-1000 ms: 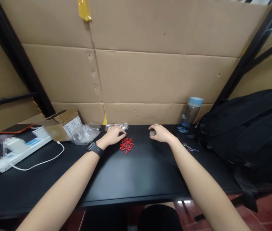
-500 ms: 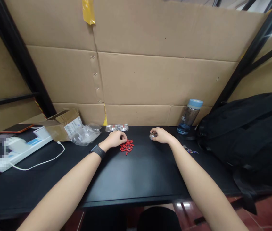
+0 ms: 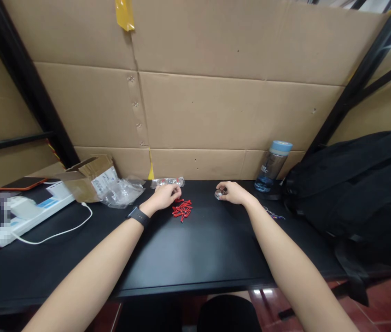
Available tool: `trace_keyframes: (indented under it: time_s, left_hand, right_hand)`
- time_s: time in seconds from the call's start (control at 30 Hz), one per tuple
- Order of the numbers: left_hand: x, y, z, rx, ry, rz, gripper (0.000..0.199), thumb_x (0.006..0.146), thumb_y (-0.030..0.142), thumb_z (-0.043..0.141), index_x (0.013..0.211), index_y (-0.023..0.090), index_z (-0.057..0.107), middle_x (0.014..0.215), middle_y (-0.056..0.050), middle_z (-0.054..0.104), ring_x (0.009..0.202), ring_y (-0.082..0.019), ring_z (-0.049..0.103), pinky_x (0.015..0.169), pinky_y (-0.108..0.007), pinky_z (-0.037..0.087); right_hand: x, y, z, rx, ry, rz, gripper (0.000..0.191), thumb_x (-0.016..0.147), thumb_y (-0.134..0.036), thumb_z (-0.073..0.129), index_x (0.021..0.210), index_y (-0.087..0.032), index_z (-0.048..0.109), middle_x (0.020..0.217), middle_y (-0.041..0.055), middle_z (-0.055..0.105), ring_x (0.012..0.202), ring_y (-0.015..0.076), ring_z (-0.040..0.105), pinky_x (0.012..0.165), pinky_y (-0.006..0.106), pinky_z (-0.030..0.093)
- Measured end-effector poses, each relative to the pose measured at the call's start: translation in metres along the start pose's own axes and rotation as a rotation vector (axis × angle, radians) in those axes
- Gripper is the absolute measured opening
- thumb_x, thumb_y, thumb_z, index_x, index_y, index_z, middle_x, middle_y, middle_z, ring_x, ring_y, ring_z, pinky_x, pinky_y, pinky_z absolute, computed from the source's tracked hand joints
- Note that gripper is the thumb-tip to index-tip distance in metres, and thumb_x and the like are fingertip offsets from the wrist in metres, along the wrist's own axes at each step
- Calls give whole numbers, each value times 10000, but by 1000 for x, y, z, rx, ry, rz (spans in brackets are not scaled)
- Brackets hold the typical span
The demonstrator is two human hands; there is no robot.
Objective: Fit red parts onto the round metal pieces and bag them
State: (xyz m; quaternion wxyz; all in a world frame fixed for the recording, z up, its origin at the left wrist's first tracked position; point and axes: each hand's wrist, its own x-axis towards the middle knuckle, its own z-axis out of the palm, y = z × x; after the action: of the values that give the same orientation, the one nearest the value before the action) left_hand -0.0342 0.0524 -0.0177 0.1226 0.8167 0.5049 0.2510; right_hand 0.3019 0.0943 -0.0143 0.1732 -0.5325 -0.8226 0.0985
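Observation:
A loose pile of small red pieces (image 3: 183,210) lies on the black table. Just behind and left of the pile is my left hand (image 3: 166,195), its fingers closed together; whatever they hold, if anything, is too small to make out. Behind that hand lies a clear plastic packet (image 3: 167,181) with round shapes and red bits in it. To the right, my right hand (image 3: 234,192) has its fingers closed on a small round clear item (image 3: 219,194) at the table surface.
On the left are an open cardboard box (image 3: 84,182), crumpled clear plastic (image 3: 122,191), a white power strip (image 3: 43,207) and a white cable (image 3: 64,234). A blue-lidded bottle (image 3: 270,166) and a black backpack (image 3: 357,193) stand at the right. Cardboard (image 3: 195,110) forms the back wall.
My left hand has moved slightly up and away from the red pile, towards the packet. My right hand stays in nearly the same place with the round item.

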Motion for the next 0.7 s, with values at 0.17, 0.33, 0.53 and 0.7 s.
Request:
trace_keyframes:
  time_s: [0.17,0.33,0.53,0.7]
  left_hand:
    - [2,1,1,-260,20,37,183,942,383,496,948,223,584,766,-9,741,759,-187,703,749,-296,503]
    - [6,5,3,-406,38,63,213,866,404,640,879,193,661,845,-44,750,829,-195,707,823,-324,537]
    - [3,22,1,-505,130,57,285,821,404,721,1015,195,719,1041,-80,768,991,-229,711,952,-377,534]
    - [-2,38,3,-444,181,50,236,871,394,677,979,193,740,1027,-72,772,978,-239,712,942,-374,533]
  right_hand:
    - [0,-2,-1,53,53,10,412,673,-221,833,1070,-271,736,1068,50,751,872,210,699,783,300,523]
    - [-2,-22,-2,238,116,-82,374,707,-193,789,1071,-241,717,1042,34,744,813,177,681,783,307,542]
    - [-7,-61,5,654,97,-210,446,746,-258,774,1173,-218,648,1193,85,691,875,176,694,777,335,585]
    - [-14,-86,11,875,81,-270,517,749,-285,794,1224,-246,594,1271,99,642,976,192,703,841,358,589]
